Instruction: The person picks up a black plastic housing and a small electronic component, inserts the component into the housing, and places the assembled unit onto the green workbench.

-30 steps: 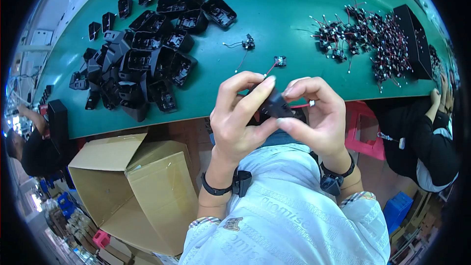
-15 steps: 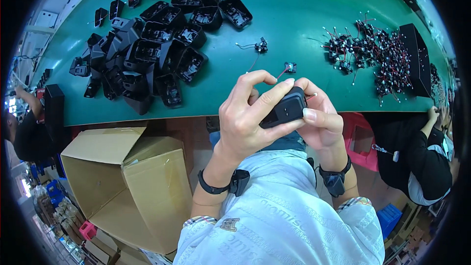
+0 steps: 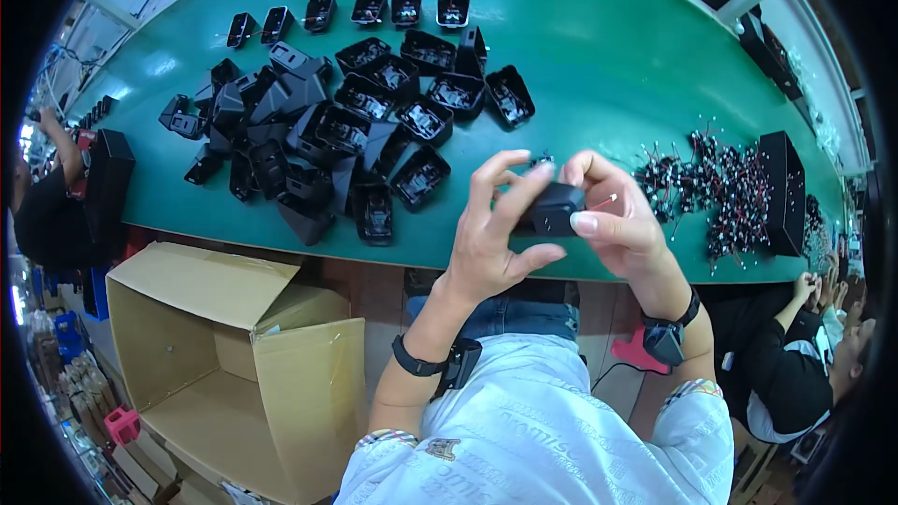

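Observation:
A small black plastic housing (image 3: 552, 209) is held between both hands just above the near edge of the green table (image 3: 599, 47). My left hand (image 3: 493, 229) grips its left side with fingers curled over the top. My right hand (image 3: 622, 223) pinches its right side, thumb on the front face. A thin wire end sticks out to the right of the housing. A heap of similar black housings (image 3: 318, 140) lies on the table to the left.
A pile of small wired parts (image 3: 716, 187) and a black tray (image 3: 784, 189) lie to the right. An open cardboard box (image 3: 234, 355) stands below the table at left. Other people sit at the far left (image 3: 42, 215) and lower right (image 3: 795, 355).
Both hands with the black housing have moved up and over the table edge. The view has tilted, so the heap of housings sits lower in the picture.

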